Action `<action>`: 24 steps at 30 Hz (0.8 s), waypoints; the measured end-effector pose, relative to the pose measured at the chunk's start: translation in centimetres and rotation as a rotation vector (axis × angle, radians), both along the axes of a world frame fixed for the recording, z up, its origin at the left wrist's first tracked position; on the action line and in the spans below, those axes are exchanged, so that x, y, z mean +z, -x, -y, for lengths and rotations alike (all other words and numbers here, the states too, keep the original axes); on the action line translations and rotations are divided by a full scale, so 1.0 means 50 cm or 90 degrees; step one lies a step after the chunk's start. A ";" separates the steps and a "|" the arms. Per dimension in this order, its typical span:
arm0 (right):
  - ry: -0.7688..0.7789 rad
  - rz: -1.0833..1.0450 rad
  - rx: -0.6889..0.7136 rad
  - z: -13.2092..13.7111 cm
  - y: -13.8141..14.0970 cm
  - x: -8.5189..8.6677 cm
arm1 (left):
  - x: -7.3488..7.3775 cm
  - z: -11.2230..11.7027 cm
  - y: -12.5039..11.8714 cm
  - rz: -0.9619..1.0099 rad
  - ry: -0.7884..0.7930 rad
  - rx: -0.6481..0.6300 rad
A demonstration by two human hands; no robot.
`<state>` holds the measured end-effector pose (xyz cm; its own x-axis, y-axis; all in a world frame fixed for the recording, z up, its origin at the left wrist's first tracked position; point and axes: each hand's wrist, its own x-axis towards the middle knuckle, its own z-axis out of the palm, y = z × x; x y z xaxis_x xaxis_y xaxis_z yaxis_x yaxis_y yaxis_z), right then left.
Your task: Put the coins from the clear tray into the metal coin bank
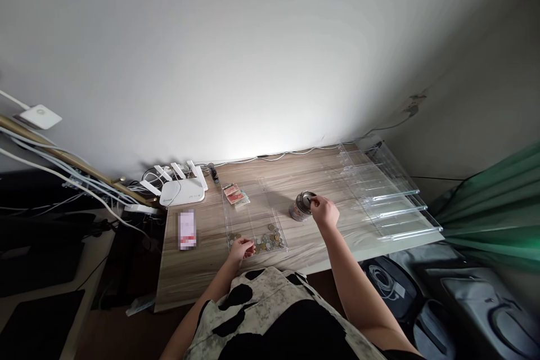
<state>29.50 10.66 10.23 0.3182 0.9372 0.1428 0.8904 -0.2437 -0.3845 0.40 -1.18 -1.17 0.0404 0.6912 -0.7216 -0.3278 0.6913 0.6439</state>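
Observation:
My right hand [325, 212] is closed in a pinch at the lid of a round metal tin [299, 211], whose top appears to have a dark slot. What the fingertips hold is hidden. My left hand [242, 248] is closed, thumb and fingers together, at the near edge of a shallow clear plastic tray [278, 211]. Whatever lies between its fingers is too small to make out. Silver and gold-coloured coins [270, 241] lie scattered along the tray's near side. Several folded banknotes [236, 194] rest in its far left part.
A white router [182, 191] with raised antennas stands at the desk's back left, near a small dark bottle [214, 172]. A blurred pinkish-white item [187, 229] lies at the left. Clear plastic trays [392, 197] overlap at the right. Black bags [472, 298] sit below, beside a green curtain [502, 208].

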 end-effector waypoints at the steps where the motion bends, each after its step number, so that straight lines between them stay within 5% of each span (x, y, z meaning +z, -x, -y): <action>1: -0.001 0.012 -0.001 0.002 -0.001 -0.004 | 0.001 0.000 0.000 0.005 -0.003 -0.001; 8: -0.081 -0.024 0.113 0.039 0.073 -0.002 | 0.008 0.001 0.002 0.025 -0.030 -0.016; 15: 0.253 -0.301 0.453 0.151 0.275 -0.077 | 0.001 -0.001 0.000 0.053 -0.057 -0.039; 19: 0.289 -0.365 0.462 0.174 0.304 -0.107 | -0.003 0.007 0.006 0.055 -0.053 -0.060; 24: 0.284 -0.378 0.448 0.162 0.280 -0.100 | 0.001 0.005 0.007 0.081 -0.025 -0.066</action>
<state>15.52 2.56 5.22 -0.4187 0.8680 -0.2669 0.5821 0.0309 -0.8126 0.05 -1.41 -1.11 0.2017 0.7058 -0.6791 -0.3365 0.7011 0.6287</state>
